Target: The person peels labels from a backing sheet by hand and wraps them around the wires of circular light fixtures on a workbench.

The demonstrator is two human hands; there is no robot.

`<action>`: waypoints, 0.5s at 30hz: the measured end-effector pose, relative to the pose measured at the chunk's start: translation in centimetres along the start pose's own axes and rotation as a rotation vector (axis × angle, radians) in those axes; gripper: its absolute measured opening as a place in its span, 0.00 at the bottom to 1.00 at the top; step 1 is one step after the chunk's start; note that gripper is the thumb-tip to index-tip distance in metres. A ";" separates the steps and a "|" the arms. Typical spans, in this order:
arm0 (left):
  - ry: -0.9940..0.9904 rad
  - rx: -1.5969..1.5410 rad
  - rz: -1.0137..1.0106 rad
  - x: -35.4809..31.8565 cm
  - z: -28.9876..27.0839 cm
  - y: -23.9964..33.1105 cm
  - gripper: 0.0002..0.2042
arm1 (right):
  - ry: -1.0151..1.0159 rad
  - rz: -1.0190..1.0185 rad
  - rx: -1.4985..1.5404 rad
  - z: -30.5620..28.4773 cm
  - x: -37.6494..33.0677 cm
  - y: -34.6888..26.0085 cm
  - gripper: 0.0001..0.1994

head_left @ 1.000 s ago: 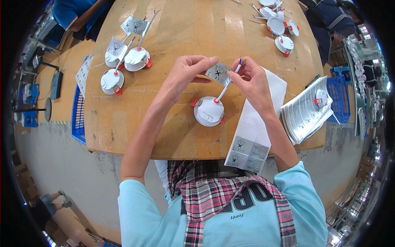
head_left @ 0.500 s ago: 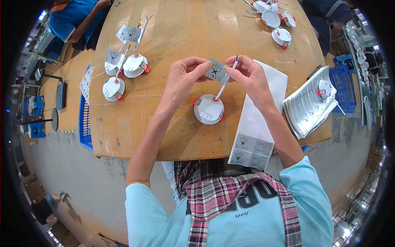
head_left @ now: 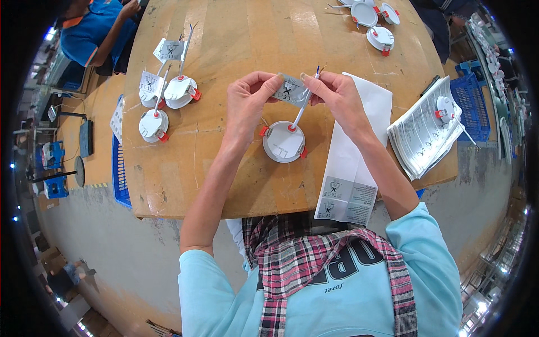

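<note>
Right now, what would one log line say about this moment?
left hand: pinches grey label | right hand: holds label and white cable | round lamp: on wooden table

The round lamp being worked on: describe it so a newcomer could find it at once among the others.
On the wooden table, look near the front edge, just below the left hand and right hand. The round lamp lies there alone, beside the white paper sheet. Unlike the other lamps at the far left, its white cable runs up to the grey label between the fingers.

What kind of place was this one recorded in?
Probably a factory assembly bench. Finished round white lamps lie in a group on the wooden table, a stack of leaflets waits at one side, and blue crates stand beside it.
</note>
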State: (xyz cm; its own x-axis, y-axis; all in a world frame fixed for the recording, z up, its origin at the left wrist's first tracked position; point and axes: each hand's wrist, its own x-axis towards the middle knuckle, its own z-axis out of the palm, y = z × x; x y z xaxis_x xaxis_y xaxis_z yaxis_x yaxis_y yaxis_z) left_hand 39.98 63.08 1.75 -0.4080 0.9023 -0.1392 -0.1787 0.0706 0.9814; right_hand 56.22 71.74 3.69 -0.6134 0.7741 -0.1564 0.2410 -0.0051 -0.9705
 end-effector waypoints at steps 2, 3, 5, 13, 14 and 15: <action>-0.020 -0.017 0.022 0.1 -0.1 -0.3 0.09 | -0.001 0.010 0.115 0.3 0.0 -0.1 0.15; -0.018 -0.017 0.020 0.1 -0.2 -0.4 0.09 | -0.002 0.012 0.116 0.3 0.0 0.1 0.15; -0.040 -0.061 0.004 0.0 -0.2 -0.3 0.10 | -0.059 0.050 0.021 0.1 0.0 0.6 0.15; -0.064 -0.018 -0.017 -0.9 -0.2 0.5 0.15 | -0.010 -0.026 0.054 0.2 -0.4 0.6 0.15; -0.083 0.017 0.017 -1.0 -0.3 0.6 0.16 | -0.004 -0.044 0.076 0.3 -0.5 0.5 0.15; -0.083 0.019 0.020 -1.1 -0.4 0.7 0.16 | -0.003 -0.048 0.078 0.4 -0.5 0.3 0.15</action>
State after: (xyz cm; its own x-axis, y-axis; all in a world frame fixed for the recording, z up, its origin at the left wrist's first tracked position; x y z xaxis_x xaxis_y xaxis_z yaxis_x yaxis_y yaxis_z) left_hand 39.95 62.01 2.53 -0.3354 0.9358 -0.1084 -0.1535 0.0592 0.9864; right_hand 56.31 71.13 3.40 -0.6251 0.7728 -0.1100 0.1525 -0.0173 -0.9881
